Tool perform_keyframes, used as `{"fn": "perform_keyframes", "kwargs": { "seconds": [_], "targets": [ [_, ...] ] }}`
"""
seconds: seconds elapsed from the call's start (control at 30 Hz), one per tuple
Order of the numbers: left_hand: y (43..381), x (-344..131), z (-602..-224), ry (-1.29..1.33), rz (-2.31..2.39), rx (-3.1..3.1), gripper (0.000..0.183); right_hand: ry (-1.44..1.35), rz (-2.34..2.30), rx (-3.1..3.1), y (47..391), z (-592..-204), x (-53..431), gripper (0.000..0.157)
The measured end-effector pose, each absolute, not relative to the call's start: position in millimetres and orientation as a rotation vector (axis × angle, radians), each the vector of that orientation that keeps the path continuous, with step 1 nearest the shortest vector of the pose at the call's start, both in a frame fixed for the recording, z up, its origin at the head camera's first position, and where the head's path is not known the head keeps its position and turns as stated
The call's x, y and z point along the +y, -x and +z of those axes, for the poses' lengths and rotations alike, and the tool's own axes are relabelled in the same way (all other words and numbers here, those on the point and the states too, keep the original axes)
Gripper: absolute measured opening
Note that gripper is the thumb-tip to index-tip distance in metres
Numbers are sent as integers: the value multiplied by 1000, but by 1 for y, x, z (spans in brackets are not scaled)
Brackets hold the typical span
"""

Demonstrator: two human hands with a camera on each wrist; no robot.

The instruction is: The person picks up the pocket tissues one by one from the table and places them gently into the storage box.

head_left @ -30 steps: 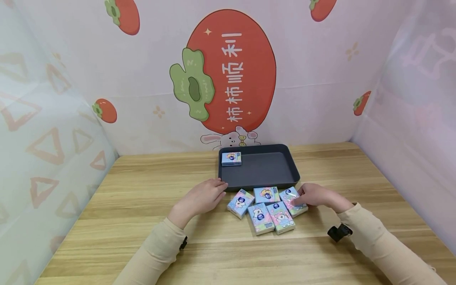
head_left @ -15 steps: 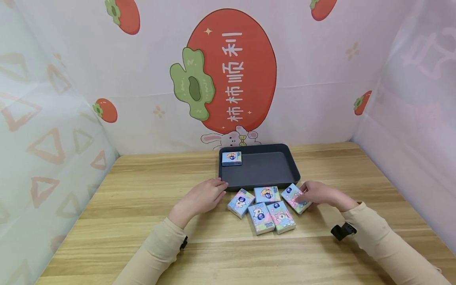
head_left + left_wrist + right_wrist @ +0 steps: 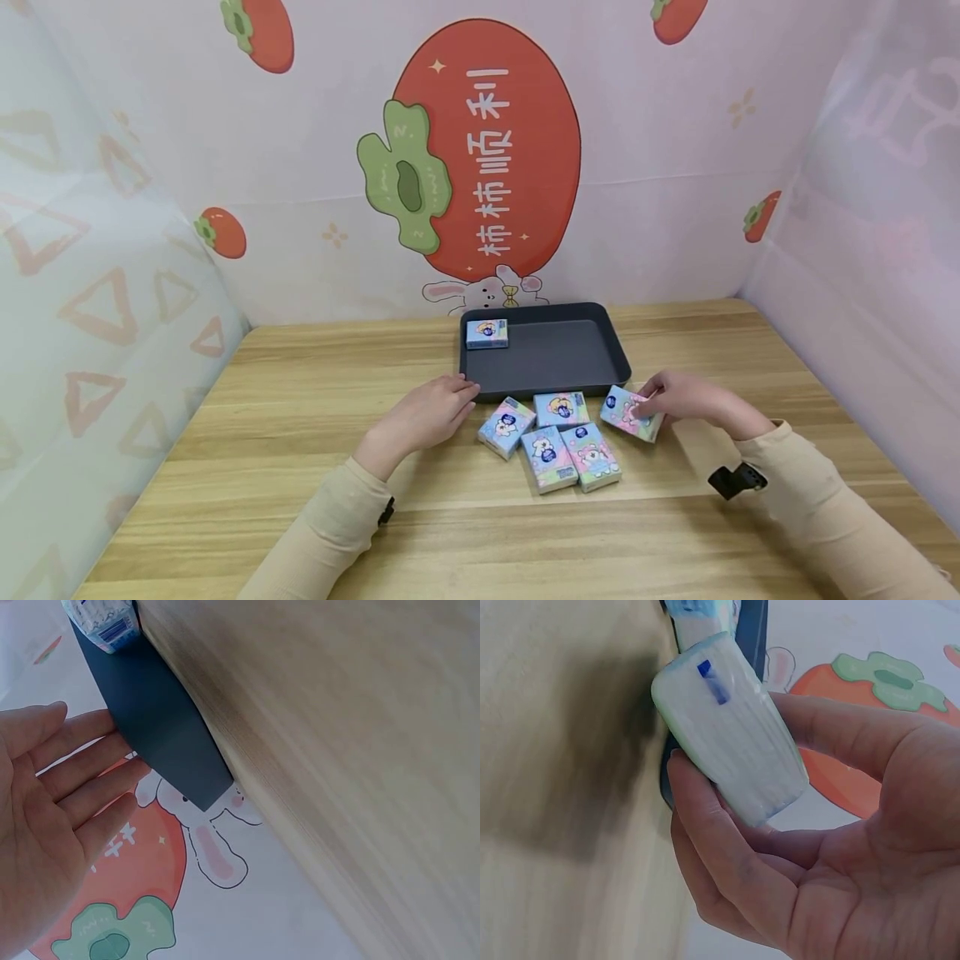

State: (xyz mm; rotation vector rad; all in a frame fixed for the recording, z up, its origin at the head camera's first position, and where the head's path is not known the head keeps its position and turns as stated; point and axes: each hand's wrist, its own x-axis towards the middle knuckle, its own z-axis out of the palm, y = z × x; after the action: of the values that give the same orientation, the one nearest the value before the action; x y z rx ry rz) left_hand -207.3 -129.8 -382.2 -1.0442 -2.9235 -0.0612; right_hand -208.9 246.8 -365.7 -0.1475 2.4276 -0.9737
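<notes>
The right hand point(image 3: 684, 402) has its fingers point(image 3: 727, 870) and thumb curled round a small tissue pack point(image 3: 632, 412), pinched across its narrow faces and lifted at a tilt just off the table point(image 3: 300, 433). In the right wrist view the same pack point(image 3: 731, 757) stands out from the palm with its long axis running away from the hand toward the dark tray point(image 3: 546, 354). The tray lies just beyond and slightly to the left of the held pack, its near rim close to the fingertips, so the right hand is the nearer one to the tray's open floor. The left hand point(image 3: 427, 414) rests flat on the table with relaxed, straight fingers point(image 3: 90, 761) touching the tray's near left corner and holding nothing. One tissue pack point(image 3: 487, 333) already lies flat in the far left corner of the tray, leaving most of its floor bare to the right. Four more packs point(image 3: 551, 433) lie in a loose cluster on the table between the two hands, just in front of the tray's near rim, some touching one another. The table is pale wood with a straight grain. It sits in a booth of printed panels, with a large red persimmon with Chinese characters point(image 3: 487, 150) behind the tray.
</notes>
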Motion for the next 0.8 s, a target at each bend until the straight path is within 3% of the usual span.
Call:
{"fn": "perform_keyframes", "kwargs": {
  "seconds": [0.8],
  "targets": [
    [207, -131, -383, 1057, -63, -2895, 35, 190, -943, 2507, 221, -335, 247, 49]
  ]
}}
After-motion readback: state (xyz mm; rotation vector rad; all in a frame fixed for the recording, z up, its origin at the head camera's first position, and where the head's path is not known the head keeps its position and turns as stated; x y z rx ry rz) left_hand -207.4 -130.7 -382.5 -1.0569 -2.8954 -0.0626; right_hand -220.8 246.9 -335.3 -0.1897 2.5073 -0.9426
